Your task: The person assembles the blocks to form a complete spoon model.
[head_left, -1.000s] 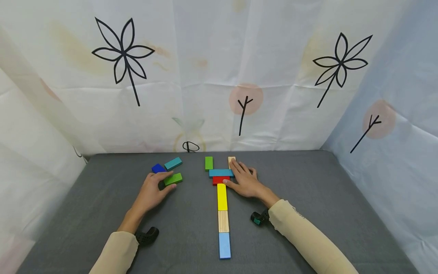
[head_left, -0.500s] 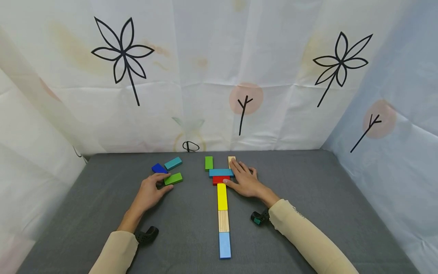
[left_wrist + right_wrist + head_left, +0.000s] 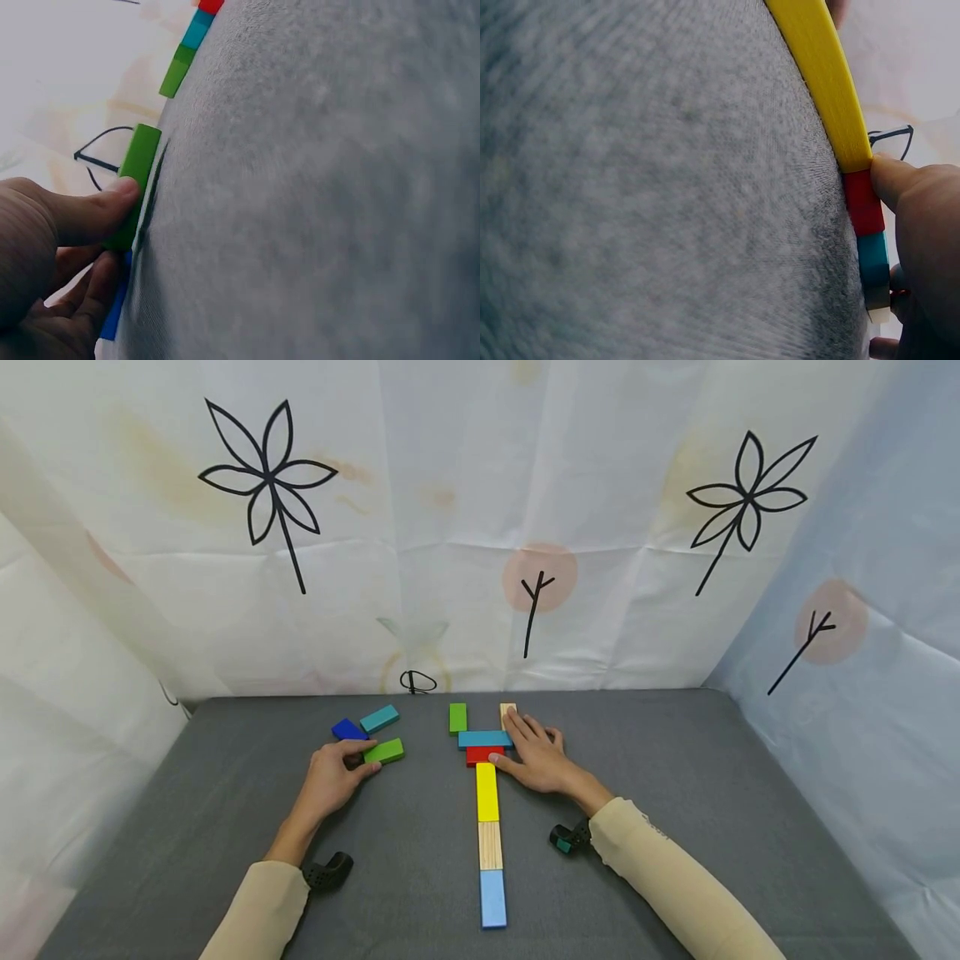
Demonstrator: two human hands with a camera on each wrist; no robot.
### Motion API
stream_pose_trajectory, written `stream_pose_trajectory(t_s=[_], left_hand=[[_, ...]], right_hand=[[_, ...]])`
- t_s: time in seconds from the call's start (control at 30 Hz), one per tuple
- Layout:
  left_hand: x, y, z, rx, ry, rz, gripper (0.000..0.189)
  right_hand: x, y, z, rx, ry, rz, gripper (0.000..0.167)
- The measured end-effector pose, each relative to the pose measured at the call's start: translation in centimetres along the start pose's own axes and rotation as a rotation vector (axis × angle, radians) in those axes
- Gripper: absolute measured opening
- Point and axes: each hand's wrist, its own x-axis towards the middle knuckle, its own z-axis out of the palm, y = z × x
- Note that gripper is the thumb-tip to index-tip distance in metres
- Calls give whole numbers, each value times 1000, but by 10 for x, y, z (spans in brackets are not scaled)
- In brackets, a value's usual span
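Observation:
My left hand (image 3: 328, 781) pinches a green wooden block (image 3: 386, 751) between thumb and fingers at the left of the table. In the left wrist view that green block (image 3: 142, 154) stands a little proud of the cloth, with a shadow beneath. My right hand (image 3: 546, 762) lies over the right side of a block figure. Its fingers rest at a plain wood block (image 3: 507, 710), and the thumb is at the red block (image 3: 480, 757). A long teal block (image 3: 480, 739) lies between these, and a second green block (image 3: 457, 718) sits at its upper left.
A yellow block (image 3: 487, 792), a plain wood block (image 3: 490, 845) and a light blue block (image 3: 492, 898) run in line toward me. Behind the left hand lie a dark blue block (image 3: 348, 729) and a small teal block (image 3: 379, 718). A white printed curtain (image 3: 465, 610) borders the grey table (image 3: 675, 760).
My left thumb and fingers have closed onto the green block, which has shifted slightly to the right. The right hand and the block figure have stayed in place.

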Motion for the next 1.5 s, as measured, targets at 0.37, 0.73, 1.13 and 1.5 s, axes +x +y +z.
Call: stream_pose_trajectory(t_s=[0.37, 0.73, 1.13, 1.5], left_hand=[[21, 29, 13, -88, 7, 44, 41], [54, 59, 41, -109, -42, 48, 39], [81, 89, 82, -106, -101, 58, 36], [88, 97, 100, -115, -141, 14, 35]], right_hand=[[-1, -1, -1, 0, -6, 4, 83], [0, 2, 1, -10, -9, 13, 83], [1, 2, 0, -5, 3, 10, 83], [1, 1, 1, -5, -8, 23, 82]])
